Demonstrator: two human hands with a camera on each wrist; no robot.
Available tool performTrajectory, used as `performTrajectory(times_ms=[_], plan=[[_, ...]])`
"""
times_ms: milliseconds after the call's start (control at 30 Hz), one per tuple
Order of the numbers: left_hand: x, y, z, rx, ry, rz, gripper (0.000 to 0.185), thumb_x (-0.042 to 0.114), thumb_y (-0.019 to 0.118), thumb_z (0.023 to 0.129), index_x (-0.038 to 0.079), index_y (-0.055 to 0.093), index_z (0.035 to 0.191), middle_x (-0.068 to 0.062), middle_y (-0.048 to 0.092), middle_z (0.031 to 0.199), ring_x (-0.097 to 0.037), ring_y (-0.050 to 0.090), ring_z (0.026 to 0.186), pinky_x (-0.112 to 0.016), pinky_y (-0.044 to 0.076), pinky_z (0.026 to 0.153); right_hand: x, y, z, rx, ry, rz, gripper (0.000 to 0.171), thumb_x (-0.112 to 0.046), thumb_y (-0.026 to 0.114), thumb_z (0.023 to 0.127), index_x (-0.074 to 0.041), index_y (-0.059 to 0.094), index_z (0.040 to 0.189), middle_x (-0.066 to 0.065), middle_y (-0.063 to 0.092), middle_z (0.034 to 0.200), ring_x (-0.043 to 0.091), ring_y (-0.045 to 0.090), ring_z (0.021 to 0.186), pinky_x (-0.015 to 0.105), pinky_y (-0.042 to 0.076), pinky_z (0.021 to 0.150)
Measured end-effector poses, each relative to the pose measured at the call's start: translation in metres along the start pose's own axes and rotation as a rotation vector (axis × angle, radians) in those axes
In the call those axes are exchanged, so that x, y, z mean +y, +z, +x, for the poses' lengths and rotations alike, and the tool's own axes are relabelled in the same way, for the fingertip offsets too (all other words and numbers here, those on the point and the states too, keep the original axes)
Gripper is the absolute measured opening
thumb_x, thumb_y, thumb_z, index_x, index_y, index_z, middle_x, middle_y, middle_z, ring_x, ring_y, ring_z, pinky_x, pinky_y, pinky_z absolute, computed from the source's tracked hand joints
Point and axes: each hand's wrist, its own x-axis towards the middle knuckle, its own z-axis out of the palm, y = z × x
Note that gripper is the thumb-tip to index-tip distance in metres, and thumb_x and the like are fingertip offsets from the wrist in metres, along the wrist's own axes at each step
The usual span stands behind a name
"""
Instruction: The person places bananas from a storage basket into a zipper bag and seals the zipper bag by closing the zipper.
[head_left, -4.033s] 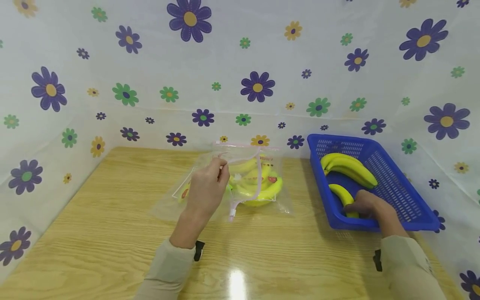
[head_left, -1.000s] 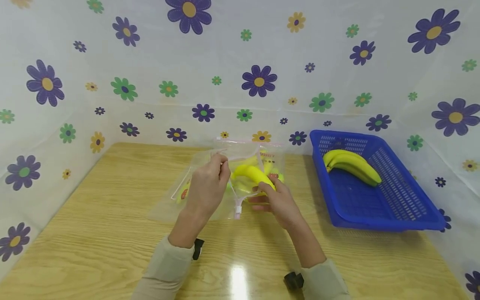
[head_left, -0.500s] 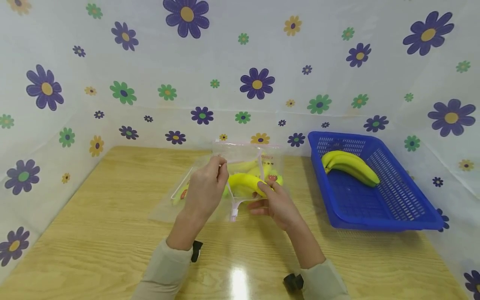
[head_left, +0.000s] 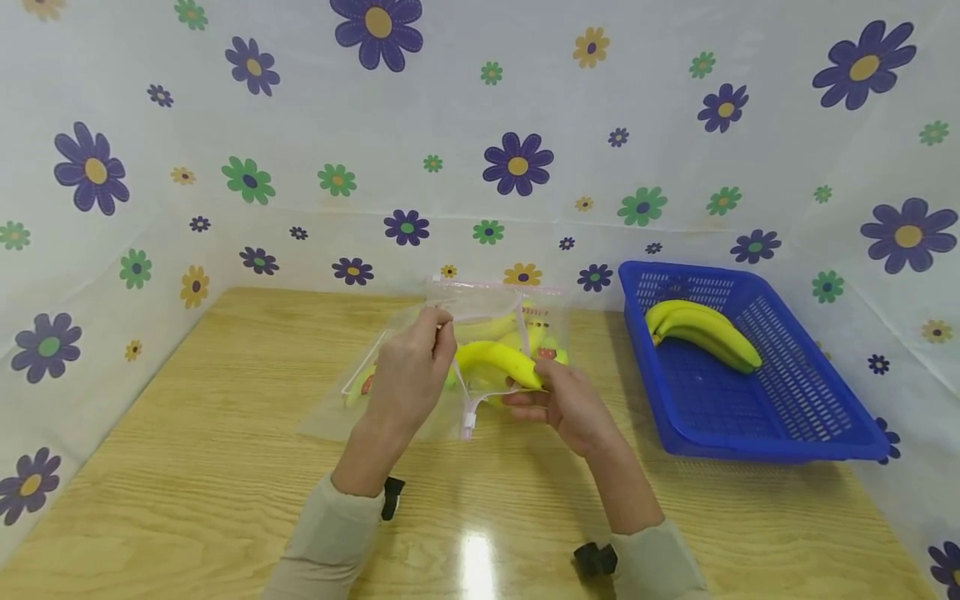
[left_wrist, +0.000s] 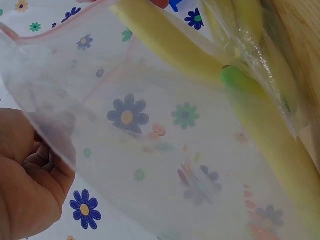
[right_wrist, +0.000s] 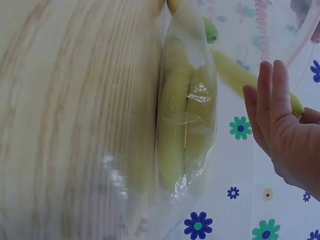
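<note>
A clear zip bag (head_left: 420, 400) with a pink seal strip lies on the wooden table (head_left: 225, 433), and several yellow bananas show through its film. My left hand (head_left: 441, 327) pinches the bag's upper rim and holds the mouth open. My right hand (head_left: 529, 388) grips one banana (head_left: 495, 358) by its near end, its far end at the bag's mouth. In the left wrist view the hand (left_wrist: 25, 185) holds the bag film (left_wrist: 150, 150) with a banana (left_wrist: 165, 40) behind it. The right wrist view shows the hand (right_wrist: 282, 130) beside bagged bananas (right_wrist: 185, 125).
A blue perforated basket (head_left: 787, 417) stands at the right of the table and holds a small bunch of bananas (head_left: 705, 333) at its far end. Flower-printed sheeting (head_left: 517, 158) walls the table on three sides.
My right hand took a banana out of the blue basket and carried it left to the bag's mouth. My left hand has kept its pinch on the bag's rim.
</note>
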Motion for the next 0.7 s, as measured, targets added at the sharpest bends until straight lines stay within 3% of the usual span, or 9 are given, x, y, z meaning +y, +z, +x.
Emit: performTrajectory(times_ms=[200,367,700], plan=[[0.0000,-0.0007,0.0000,-0.001,0.004,-0.005,0.002,-0.003,0.057,0.095,-0.002,0.058,0.093,-0.005,0.050,0.061,-0.012,0.036,0.047,-0.021,0.030,0.041,0.0038,-0.0004,0.0019,0.024,-0.020,-0.024,0.041,-0.018,0.045,0.106,0.009,0.048,0.137,0.014,0.062,0.104,0.019,0.071,0.084,0.029,0.059,0.074],[0.0012,-0.0018,-0.0007,-0.032,-0.019,0.006,0.005,0.000,0.056,0.097,-0.003,0.059,0.096,-0.005,0.051,0.062,-0.012,0.037,0.048,-0.021,0.031,0.042,0.0067,0.0019,0.0038,0.058,-0.018,-0.036,0.041,-0.023,0.049,0.105,0.007,0.051,0.132,0.012,0.062,0.101,0.019,0.070,0.083,0.028,0.059,0.074],[0.0007,-0.0027,0.0000,-0.007,-0.002,0.004,0.004,-0.001,0.056,0.096,-0.004,0.059,0.095,-0.007,0.051,0.062,-0.013,0.037,0.049,-0.022,0.030,0.043,0.0067,0.0054,0.0027,0.087,-0.025,-0.049,0.041,-0.009,0.053,0.100,0.010,0.048,0.136,0.014,0.063,0.103,0.019,0.072,0.081,0.030,0.060,0.074]])
